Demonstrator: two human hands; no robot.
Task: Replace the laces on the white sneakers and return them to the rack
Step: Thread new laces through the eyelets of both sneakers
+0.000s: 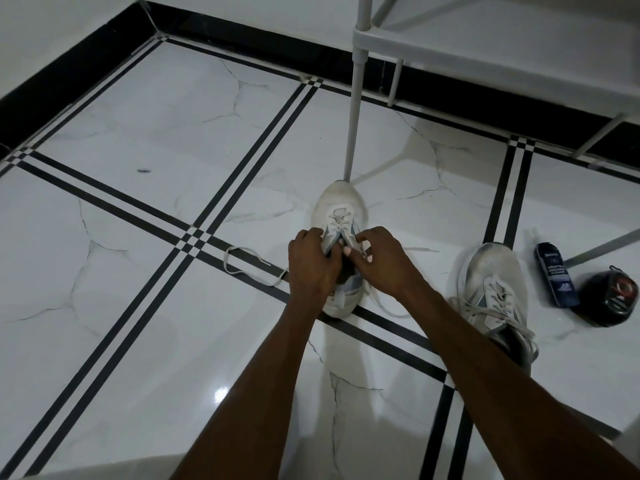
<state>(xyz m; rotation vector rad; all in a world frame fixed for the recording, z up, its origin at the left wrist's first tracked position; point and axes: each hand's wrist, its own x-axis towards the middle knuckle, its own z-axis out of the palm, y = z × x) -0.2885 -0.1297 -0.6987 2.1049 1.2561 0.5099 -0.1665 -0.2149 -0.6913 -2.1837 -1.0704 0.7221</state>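
Open floor (138, 323) leftward; rack leg (354, 126) stands just ahead.

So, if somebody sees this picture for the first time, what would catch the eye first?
Probably the two bare arms reaching to the white sneaker in the middle of the floor, where the left hand and right hand work on its lace near the tongue. Next, the second sneaker on the right, with a dark bottle and a round black tin beside it. The white rack stands at the top.
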